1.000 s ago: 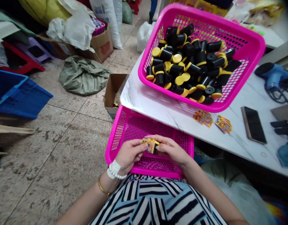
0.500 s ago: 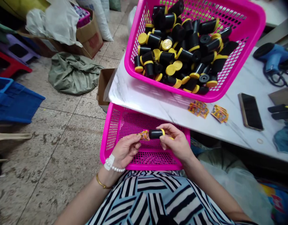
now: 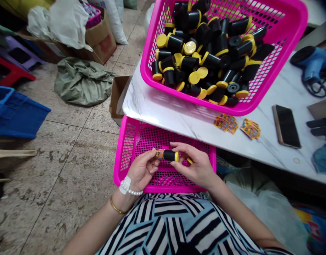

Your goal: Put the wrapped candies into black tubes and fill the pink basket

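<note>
My left hand [image 3: 145, 165] is closed, its thumb and fingertips pinching a small orange printed sleeve [image 3: 159, 153]. The sleeve meets the end of a short black plastic tube [image 3: 169, 155] with a yellow cap [image 3: 176, 156]; how far they overlap is hard to make out. Around the capped end curve the thumb and forefinger of my right hand [image 3: 196, 164]. Another yellow piece [image 3: 190, 160], apparently a cap, shows inside the right hand's curled fingers. Both hands are above a lower pink basket [image 3: 117, 159]. Two small piles of printed sleeves [image 3: 226, 123] lie on the table.
A pink basket [image 3: 195, 101] heaped with black tubes and yellow caps stands on the marble-patterned table [image 3: 163, 113]. To the right are a phone [image 3: 286, 125] and a blue heat gun [image 3: 310, 63]. A blue crate [image 3: 19, 115] and a green sack [image 3: 83, 83] rest on the floor.
The black tube has moved left against the printed sleeve, and the two are now in line. My right hand has shifted left, with its fingers looser around the cap.
</note>
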Motion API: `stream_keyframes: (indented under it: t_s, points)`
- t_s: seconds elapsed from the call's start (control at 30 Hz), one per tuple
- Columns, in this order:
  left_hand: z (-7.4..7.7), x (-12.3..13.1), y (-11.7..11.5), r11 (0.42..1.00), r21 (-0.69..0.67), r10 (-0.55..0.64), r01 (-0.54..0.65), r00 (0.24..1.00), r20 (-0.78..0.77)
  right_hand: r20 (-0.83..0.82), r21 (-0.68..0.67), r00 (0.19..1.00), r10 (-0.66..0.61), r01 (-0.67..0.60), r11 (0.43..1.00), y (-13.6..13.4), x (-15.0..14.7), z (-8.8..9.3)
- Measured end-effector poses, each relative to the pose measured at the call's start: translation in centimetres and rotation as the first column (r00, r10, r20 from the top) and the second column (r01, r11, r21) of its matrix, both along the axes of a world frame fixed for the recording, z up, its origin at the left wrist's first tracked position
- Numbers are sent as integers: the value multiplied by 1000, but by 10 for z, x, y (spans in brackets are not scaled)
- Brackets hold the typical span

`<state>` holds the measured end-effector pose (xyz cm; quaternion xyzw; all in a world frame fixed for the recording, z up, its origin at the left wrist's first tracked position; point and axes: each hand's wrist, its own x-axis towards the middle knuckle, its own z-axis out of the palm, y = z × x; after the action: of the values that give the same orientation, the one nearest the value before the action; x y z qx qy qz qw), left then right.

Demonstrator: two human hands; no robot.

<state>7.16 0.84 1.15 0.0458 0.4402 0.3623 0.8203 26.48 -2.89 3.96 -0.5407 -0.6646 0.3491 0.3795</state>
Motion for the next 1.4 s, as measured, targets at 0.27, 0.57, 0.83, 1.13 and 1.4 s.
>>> stream_keyframes:
  t_s: [0.27,0.57,0.83,1.13,1.4]
  points:
    - [2,4,-4,992,106,-58,67,995,-86,47,-158,998,-30,38,987,-1,1,-5]
    - [3,7,-8,959,257,-51,115,969,-242,-245,-189,967,-64,17,982,-11,-12,-19]
    - [11,5,-10,937,346,55,52,955,-293,-198,-133,955,-219,195,972,-12,-3,-21]
    - [13,0,-3,818,374,-339,437,892,-299,-38,69,999,6,-3,998,-7,0,-14]
    - [19,-5,1,835,306,-394,457,886,-246,85,169,996,34,-48,984,-3,6,-15]
